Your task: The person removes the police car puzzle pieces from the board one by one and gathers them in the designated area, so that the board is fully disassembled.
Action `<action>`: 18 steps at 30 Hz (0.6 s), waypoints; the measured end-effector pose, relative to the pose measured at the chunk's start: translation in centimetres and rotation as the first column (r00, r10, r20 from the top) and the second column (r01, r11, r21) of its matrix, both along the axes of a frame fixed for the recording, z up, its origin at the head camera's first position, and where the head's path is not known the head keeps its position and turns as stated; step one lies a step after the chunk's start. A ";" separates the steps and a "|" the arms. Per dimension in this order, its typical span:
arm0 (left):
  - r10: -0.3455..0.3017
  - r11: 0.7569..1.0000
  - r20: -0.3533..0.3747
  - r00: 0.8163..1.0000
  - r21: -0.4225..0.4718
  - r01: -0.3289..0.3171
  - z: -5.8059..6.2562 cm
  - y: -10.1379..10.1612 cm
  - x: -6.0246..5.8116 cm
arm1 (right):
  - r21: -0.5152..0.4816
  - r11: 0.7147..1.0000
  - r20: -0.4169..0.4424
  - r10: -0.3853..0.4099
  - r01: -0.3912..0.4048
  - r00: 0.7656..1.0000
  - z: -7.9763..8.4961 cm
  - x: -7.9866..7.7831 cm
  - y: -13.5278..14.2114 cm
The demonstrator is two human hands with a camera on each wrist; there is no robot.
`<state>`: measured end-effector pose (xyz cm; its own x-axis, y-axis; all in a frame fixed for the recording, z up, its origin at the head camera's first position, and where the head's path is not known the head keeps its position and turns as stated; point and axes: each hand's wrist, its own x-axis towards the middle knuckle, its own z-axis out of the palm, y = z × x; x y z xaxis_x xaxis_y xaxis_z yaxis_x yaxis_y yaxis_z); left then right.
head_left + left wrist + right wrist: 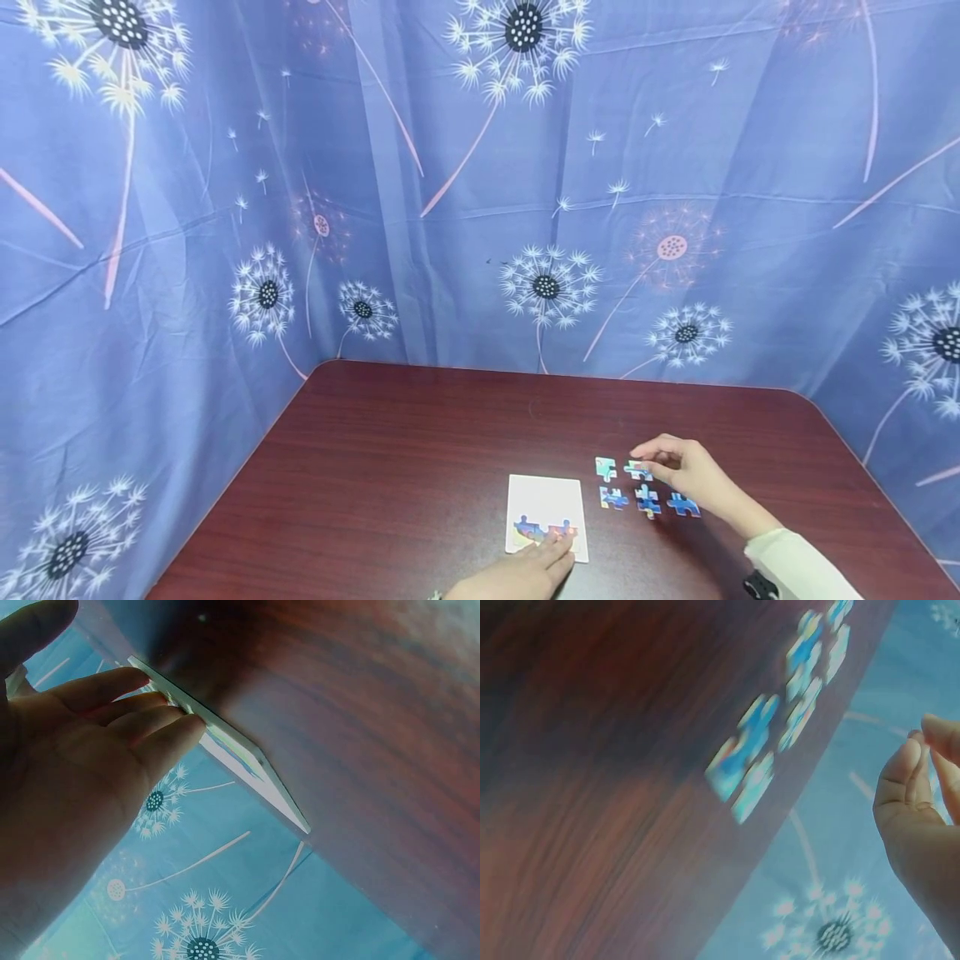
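A white square puzzle board (547, 498) lies on the table, with joined blue and yellow jigsaw pieces (529, 528) along its near edge. My left hand (525, 571) rests its straight fingers on that edge; in the left wrist view the fingertips lie over the board's side (255, 754). Over to the right, my right hand (693, 475) hovers with bent fingers above a blue jigsaw piece (637, 472). Its thumb and fingertips come close together in the right wrist view, and nothing shows between them. Around it lie more loose pieces, including a pale one (606, 469) and a blue one (683, 505).
The dark red wooden table (390, 467) has rounded far corners. A blue curtain (465, 250) with dandelion prints hangs behind it and along its sides. Another two loose pieces, one with a yellow corner (613, 498), lie between the board and my right hand.
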<state>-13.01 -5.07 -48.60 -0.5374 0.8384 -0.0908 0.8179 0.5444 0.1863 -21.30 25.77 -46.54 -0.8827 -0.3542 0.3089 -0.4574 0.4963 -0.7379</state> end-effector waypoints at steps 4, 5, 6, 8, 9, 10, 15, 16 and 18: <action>0.007 1.000 -0.026 1.000 0.007 -0.007 -0.1 0.2 0.0 | -0.017 0.997 0.005 0.069 -0.069 0.998 -0.2 -0.2 -2.0; 0.011 1.000 -0.031 0.999 0.007 -0.011 -0.2 0.2 0.1 | -0.018 0.996 0.008 0.085 -0.084 0.996 -0.2 -0.2 -2.5; 0.016 1.000 -0.032 0.999 0.008 -0.015 -0.2 0.3 0.1 | -0.018 0.995 0.001 0.099 -0.099 0.995 -0.3 -0.2 -3.0; 0.027 1.000 -0.029 0.999 0.009 -0.027 -0.2 0.3 0.2 | -0.011 0.992 -0.013 0.123 -0.123 0.992 -0.4 -0.2 -3.9; 0.030 1.000 -0.029 0.999 0.009 -0.030 -0.3 0.3 0.2 | -0.014 0.990 -0.006 0.137 -0.137 0.991 -0.4 -0.2 -4.3; 0.032 0.999 -0.027 0.999 0.010 -0.032 -0.3 0.2 0.2 | -0.012 0.989 0.002 0.146 -0.146 0.989 -0.4 -0.2 -4.7; 0.015 1.000 -0.044 0.999 0.017 -0.015 -0.2 0.1 0.2 | 0.003 0.987 0.065 0.158 -0.159 0.985 -0.1 0.0 -6.2; 0.011 1.000 -0.049 0.999 0.018 -0.010 -0.2 0.1 0.2 | 0.008 0.987 0.068 0.159 -0.160 0.985 -0.1 -0.1 -6.4; 0.002 1.000 -0.069 0.998 0.016 -0.001 -0.2 0.1 0.2 | 0.015 0.985 0.067 0.169 -0.170 0.983 -0.1 -0.1 -6.8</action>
